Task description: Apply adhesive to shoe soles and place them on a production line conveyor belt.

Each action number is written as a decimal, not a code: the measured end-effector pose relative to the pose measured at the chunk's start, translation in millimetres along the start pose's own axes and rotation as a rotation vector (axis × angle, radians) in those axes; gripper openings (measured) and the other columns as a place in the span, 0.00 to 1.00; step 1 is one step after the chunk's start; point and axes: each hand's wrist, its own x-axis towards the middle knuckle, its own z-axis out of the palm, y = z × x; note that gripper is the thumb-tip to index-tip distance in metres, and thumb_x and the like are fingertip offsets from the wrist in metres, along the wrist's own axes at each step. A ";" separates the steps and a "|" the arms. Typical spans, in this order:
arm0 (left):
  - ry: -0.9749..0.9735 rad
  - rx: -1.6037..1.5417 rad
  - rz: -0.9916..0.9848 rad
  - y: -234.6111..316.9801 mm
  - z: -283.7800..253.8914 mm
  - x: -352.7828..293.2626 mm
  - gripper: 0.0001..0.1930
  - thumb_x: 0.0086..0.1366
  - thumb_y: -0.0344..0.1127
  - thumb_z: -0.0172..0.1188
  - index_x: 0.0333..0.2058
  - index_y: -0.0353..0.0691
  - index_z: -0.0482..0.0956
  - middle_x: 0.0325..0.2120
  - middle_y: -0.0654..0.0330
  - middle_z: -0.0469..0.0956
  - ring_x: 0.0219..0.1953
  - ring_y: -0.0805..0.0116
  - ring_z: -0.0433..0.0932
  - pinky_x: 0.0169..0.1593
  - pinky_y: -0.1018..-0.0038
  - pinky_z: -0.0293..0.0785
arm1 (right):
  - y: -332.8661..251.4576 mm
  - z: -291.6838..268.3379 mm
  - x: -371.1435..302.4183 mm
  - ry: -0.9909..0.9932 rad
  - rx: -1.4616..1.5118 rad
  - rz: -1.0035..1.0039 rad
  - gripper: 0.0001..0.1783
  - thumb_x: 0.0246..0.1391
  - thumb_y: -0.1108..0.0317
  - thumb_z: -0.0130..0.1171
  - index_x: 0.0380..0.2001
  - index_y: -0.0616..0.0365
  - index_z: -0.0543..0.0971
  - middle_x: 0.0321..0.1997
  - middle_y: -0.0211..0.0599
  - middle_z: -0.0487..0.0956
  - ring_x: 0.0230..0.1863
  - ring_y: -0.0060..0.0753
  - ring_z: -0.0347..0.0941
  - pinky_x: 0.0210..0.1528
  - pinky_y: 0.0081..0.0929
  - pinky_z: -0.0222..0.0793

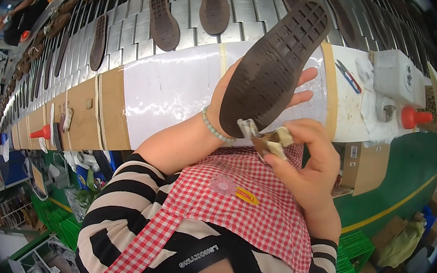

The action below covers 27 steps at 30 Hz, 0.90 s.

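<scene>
A dark brown shoe sole [269, 69] lies across my left hand [218, 100], which supports it from beneath; the fingers stick out past its right side. Its gridded toe end points away to the upper right, and the heel is close to my apron. In my right hand [315, 166], thumb and fingers pinch a small tool [272, 142] with a pale, wrapped-looking handle and a whitish tip. That tip is at the heel edge of the sole; whether it touches is not clear. The tool's exact kind cannot be made out.
Beyond a white-covered work ledge [166, 95], a slatted metal conveyor [244, 4] carries several brown soles. A red-and-blue cutter [348, 77], a white container [399, 76] and a red-capped bottle [415, 118] sit at the right. Green crates [346, 269] stand lower right.
</scene>
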 end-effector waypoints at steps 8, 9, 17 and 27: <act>-0.050 -0.023 -0.003 0.5 -1.7 -4.3 0.29 0.76 0.47 0.43 0.65 0.30 0.61 0.67 0.43 0.60 0.73 0.45 0.52 0.74 0.46 0.53 | -1.5 -10.0 2.8 0.139 -0.245 -0.060 0.24 0.38 0.74 0.75 0.42 0.61 0.80 0.37 0.40 0.80 0.40 0.40 0.77 0.42 0.32 0.72; -0.050 -0.023 -0.008 0.1 -1.4 -4.6 0.29 0.76 0.47 0.43 0.65 0.30 0.61 0.67 0.43 0.60 0.73 0.45 0.52 0.74 0.46 0.53 | -2.3 -10.0 2.8 0.068 -0.275 -0.087 0.24 0.37 0.74 0.75 0.42 0.61 0.80 0.37 0.40 0.80 0.40 0.41 0.76 0.42 0.32 0.72; -0.078 -0.037 -0.060 -4.8 -7.6 -7.3 0.32 0.76 0.49 0.42 0.70 0.33 0.54 0.69 0.43 0.56 0.73 0.47 0.53 0.74 0.49 0.54 | -0.9 -20.4 8.4 0.171 -0.323 -0.108 0.25 0.35 0.74 0.75 0.42 0.60 0.80 0.36 0.38 0.80 0.40 0.41 0.75 0.42 0.34 0.71; -0.103 0.150 -0.064 -8.7 -21.7 -5.3 0.30 0.75 0.45 0.46 0.69 0.34 0.56 0.69 0.44 0.57 0.72 0.49 0.56 0.71 0.52 0.61 | 0.5 -31.7 17.8 0.267 -0.377 -0.156 0.23 0.37 0.74 0.74 0.41 0.61 0.80 0.35 0.39 0.79 0.38 0.40 0.75 0.42 0.33 0.71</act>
